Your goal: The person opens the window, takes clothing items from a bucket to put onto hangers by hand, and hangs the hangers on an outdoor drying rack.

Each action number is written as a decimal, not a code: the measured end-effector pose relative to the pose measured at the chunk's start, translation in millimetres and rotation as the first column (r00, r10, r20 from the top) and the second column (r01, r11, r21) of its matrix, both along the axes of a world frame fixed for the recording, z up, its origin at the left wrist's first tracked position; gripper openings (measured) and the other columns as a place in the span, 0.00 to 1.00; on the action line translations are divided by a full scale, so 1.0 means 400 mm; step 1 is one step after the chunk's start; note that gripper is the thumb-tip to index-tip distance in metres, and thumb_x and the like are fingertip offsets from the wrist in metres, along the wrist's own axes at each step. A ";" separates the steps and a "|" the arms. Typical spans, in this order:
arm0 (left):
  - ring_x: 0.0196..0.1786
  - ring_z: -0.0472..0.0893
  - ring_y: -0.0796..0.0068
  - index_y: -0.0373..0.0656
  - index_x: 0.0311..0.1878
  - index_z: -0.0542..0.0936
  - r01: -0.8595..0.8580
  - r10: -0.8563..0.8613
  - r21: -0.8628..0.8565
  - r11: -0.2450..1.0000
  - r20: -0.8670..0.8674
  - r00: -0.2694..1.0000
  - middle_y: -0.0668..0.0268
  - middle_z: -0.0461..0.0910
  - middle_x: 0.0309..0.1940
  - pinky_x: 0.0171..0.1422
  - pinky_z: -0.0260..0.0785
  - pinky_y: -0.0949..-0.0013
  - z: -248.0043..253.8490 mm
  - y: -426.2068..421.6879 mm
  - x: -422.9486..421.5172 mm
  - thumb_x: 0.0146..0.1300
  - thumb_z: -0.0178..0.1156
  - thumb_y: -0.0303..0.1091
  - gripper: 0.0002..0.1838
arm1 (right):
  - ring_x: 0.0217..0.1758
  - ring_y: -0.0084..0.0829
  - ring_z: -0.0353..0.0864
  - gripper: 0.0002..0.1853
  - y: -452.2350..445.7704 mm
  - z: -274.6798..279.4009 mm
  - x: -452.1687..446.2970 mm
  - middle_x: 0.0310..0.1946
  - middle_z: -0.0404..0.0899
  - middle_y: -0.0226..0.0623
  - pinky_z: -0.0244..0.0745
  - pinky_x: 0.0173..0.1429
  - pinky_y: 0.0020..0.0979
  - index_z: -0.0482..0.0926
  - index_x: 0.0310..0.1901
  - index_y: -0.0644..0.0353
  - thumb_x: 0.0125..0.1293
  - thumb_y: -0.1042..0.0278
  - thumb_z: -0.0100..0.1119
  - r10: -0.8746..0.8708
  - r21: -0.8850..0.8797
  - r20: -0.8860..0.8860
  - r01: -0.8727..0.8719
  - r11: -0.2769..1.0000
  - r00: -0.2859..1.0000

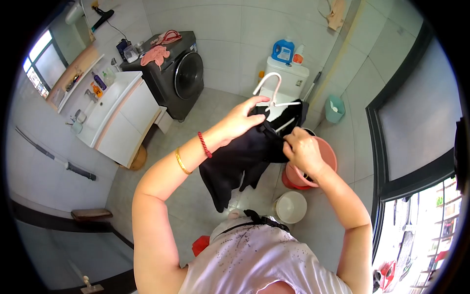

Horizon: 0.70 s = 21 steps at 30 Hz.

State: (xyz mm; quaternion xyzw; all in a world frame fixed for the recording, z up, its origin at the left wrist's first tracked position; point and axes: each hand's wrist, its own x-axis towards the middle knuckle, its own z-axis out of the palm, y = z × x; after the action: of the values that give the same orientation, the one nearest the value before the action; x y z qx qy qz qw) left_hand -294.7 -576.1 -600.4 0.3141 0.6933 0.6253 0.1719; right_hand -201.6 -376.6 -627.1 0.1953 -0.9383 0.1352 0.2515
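Observation:
A white hanger [277,94] stands upright at the centre, its hook on top and its arms partly inside a black garment [235,157]. My left hand [241,119] pinches the hanger below the hook, together with the garment's upper edge. My right hand [302,149] has its fingers closed on the garment's right side, just below the hanger's right arm. The black cloth hangs down from both hands, with its lower ends over the floor tiles.
A pink bucket [327,156] stands right beside my right hand, with a white bucket [291,207] below it. Ahead is a toilet [287,76] bearing bottles. A washing machine [169,73] and a sink cabinet [128,117] are on the left, a dark-framed door [387,188] on the right.

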 end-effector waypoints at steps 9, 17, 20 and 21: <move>0.51 0.75 0.63 0.49 0.66 0.61 -0.222 0.049 -0.209 0.952 -0.615 0.787 0.57 0.74 0.43 0.55 0.65 0.66 0.046 -0.003 0.086 0.52 0.61 0.30 0.36 | 0.27 0.43 0.76 0.10 -0.034 0.146 -0.048 0.24 0.75 0.48 0.70 0.34 0.35 0.76 0.28 0.70 0.52 0.69 0.54 0.081 -0.416 0.240 0.027 0.909 0.967; 0.39 0.74 0.62 0.45 0.50 0.71 -0.240 0.170 0.005 0.971 -0.724 0.669 0.61 0.70 0.40 0.42 0.68 0.66 0.036 -0.039 0.122 0.52 0.61 0.37 0.21 | 0.19 0.23 0.65 0.11 -0.010 0.163 -0.061 0.14 0.68 0.40 0.64 0.28 0.30 0.73 0.23 0.70 0.52 0.68 0.53 0.068 -0.578 0.455 0.236 0.781 0.888; 0.39 0.76 0.64 0.44 0.46 0.75 -0.301 0.112 -0.102 0.948 -0.780 0.616 0.63 0.69 0.43 0.44 0.70 0.68 0.043 -0.034 0.140 0.50 0.65 0.37 0.20 | 0.20 0.16 0.59 0.12 -0.003 0.144 -0.064 0.13 0.62 0.26 0.59 0.25 0.26 0.71 0.19 0.69 0.52 0.68 0.53 0.252 -0.655 0.514 0.186 0.733 0.820; 0.35 0.76 0.66 0.46 0.47 0.75 -0.324 0.088 -0.130 0.937 -0.810 0.580 0.65 0.69 0.43 0.39 0.71 0.68 0.041 -0.025 0.147 0.48 0.67 0.41 0.22 | 0.20 0.16 0.58 0.12 -0.010 0.146 -0.056 0.13 0.61 0.26 0.58 0.25 0.26 0.70 0.18 0.69 0.52 0.69 0.53 0.263 -0.626 0.528 0.161 0.763 0.808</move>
State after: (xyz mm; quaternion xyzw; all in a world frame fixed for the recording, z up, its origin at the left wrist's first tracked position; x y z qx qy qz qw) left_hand -235.8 -586.2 -583.9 0.4491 0.8054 0.3382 -0.1877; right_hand -223.9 -380.7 -568.6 0.0721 -0.8576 0.5092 -0.0036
